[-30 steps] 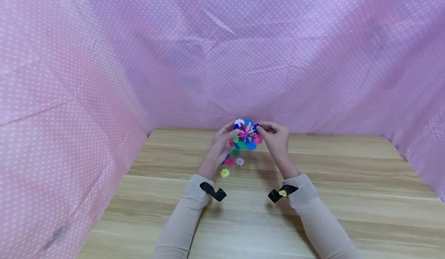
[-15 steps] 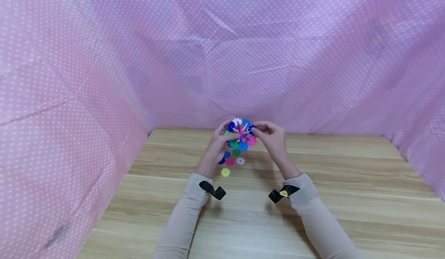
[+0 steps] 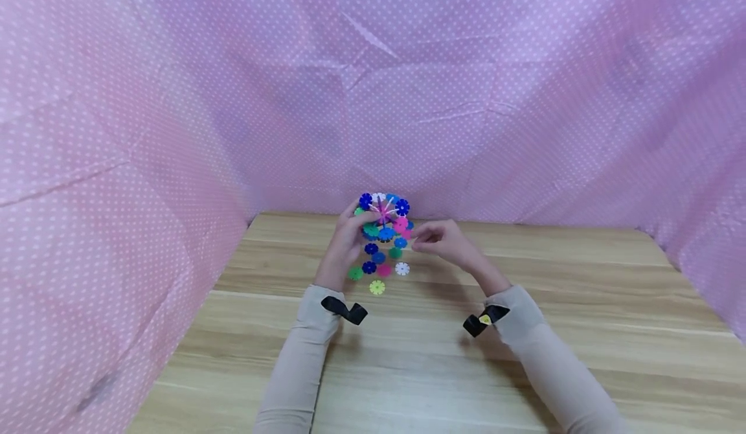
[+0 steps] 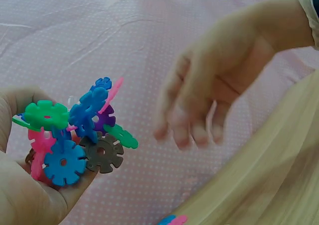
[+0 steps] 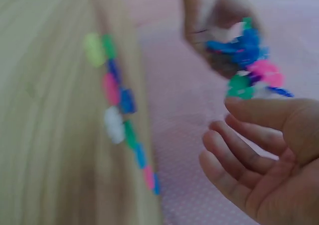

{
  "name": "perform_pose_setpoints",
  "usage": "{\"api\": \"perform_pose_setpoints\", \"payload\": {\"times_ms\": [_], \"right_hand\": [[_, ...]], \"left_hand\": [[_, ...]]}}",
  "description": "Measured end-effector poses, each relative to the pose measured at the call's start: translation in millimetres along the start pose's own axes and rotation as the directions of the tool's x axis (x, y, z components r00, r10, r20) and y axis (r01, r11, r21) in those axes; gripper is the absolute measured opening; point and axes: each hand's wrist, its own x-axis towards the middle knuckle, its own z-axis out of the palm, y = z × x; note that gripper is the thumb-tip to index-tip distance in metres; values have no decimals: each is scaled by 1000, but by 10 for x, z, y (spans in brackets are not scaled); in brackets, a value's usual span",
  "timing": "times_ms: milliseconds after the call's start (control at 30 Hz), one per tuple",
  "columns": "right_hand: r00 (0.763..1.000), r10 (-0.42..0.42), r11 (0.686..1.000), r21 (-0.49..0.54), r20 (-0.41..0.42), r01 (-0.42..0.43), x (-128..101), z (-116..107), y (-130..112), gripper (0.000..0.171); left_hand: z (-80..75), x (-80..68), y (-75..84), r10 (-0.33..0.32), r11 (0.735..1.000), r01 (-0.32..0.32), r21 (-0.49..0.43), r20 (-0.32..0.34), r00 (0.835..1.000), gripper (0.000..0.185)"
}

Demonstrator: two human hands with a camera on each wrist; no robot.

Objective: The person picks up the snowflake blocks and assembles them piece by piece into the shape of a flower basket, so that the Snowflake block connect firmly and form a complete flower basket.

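Observation:
A cluster of interlocked plastic snowflake discs (image 4: 65, 163) in blue, green, pink, purple, brown and white is gripped by my left hand (image 3: 340, 246), raised over the far part of the table. My thumb lies across it, hiding some discs. To the right of the cluster is my right hand (image 3: 447, 245), holding nothing, its fingers loosely bent in the right wrist view and apart from the discs. Below the hands lie several loose snowflake discs, among them a yellow one (image 3: 377, 287), a white one (image 3: 402, 269) and a dark blue one (image 3: 369, 267).
The wood-grain table (image 3: 408, 369) runs back to a pink polka-dot cloth (image 3: 373, 97), which hangs behind it and at both sides. Black straps (image 3: 345, 309) circle the sleeve cuffs. The right wrist view is blurred.
My right hand has released the dark blue disc at the cluster's right side and moved down. My left hand has carried the cluster leftward, uncovering more loose discs on the table.

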Motion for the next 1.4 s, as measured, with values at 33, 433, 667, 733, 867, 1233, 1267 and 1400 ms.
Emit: {"api": "perform_pose_setpoints", "payload": {"times_ms": [33, 433, 667, 733, 867, 1233, 1267, 1400], "right_hand": [[999, -13, 999, -34, 48, 15, 18, 20, 37, 22], [962, 42, 973, -229, 270, 21, 125, 247, 331, 22], [948, 67, 964, -264, 310, 19, 186, 296, 368, 24], [944, 53, 964, -263, 327, 37, 204, 302, 381, 24], [930, 17, 969, -234, 367, 74, 225, 295, 396, 23], [882, 50, 986, -164, 469, 31, 189, 195, 367, 25], [882, 58, 987, -159, 468, 19, 179, 187, 368, 25], [884, 71, 995, -96, 462, -30, 135, 150, 396, 25]], "left_hand": [[-6, -1, 5, -1, 1000, 1, 3, -4, 1000, 69], [60, -19, 2, -6, 1000, 5, -14, -59, 998, 58], [75, -23, -22, -11, 1000, 11, -7, -51, 999, 60], [75, -26, -33, -20, 1000, 20, 3, -42, 999, 56], [67, -32, -52, -29, 999, 29, 13, -31, 999, 50], [53, -26, -63, -7, 998, 8, 63, -14, 1000, 53], [51, -26, -66, -12, 998, 13, 60, -15, 1000, 54], [51, -29, -90, -29, 998, 28, 56, 7, 1000, 53]]}}
